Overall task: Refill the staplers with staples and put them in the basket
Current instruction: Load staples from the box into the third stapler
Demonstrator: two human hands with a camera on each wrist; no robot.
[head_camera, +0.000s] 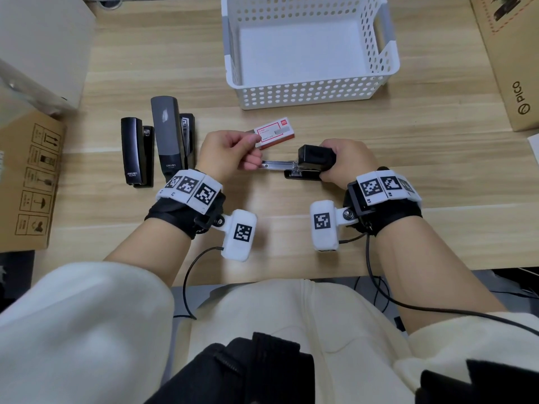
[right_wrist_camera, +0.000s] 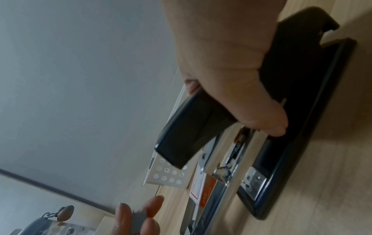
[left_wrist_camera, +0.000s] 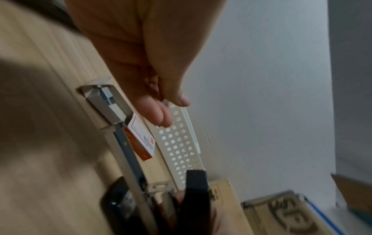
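Observation:
My right hand (head_camera: pixel 342 160) grips a black stapler (head_camera: pixel 309 166) lying on the table with its top swung open; its thumb and fingers wrap the raised top (right_wrist_camera: pixel 191 135) above the base (right_wrist_camera: pixel 292 127). The metal magazine rail (head_camera: pixel 277 164) sticks out to the left. My left hand (head_camera: pixel 256 142) hovers just above the rail's end and pinches a short grey staple strip (right_wrist_camera: pixel 138 217). Just behind it lies the red-and-white staple box (head_camera: pixel 274 132), whose end stands open (left_wrist_camera: pixel 104 101). The white perforated basket (head_camera: pixel 306 91) stands behind, with nothing in it.
Two more staplers lie side by side at the left: a small black one (head_camera: pixel 134 153) and a larger grey-topped one (head_camera: pixel 170 138). Cardboard boxes flank the table at left (head_camera: pixel 29 182) and right (head_camera: pixel 507 68). The table's front edge runs just below my wrists.

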